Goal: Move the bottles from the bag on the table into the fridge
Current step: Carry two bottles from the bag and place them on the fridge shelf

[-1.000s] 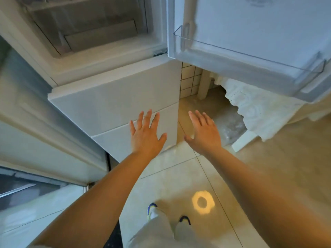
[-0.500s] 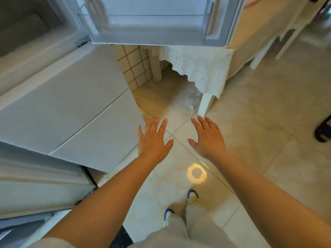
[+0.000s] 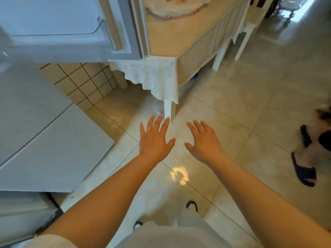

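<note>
Both the left hand [image 3: 155, 140] and right hand [image 3: 204, 142] hang spread and empty. The bag [image 3: 176, 6] sits on the tabletop [image 3: 172, 36], far ahead of them. Its thin plastic looks limp and slippery; bottles inside, unseen, probably weigh something, so grasp each by its body.

The floor [image 3: 232, 108] tiles were glossy; the tablecloth [image 3: 154, 77] was white lace-edged cloth; the bag [image 3: 172, 6] was thin crinkled plastic.
</note>
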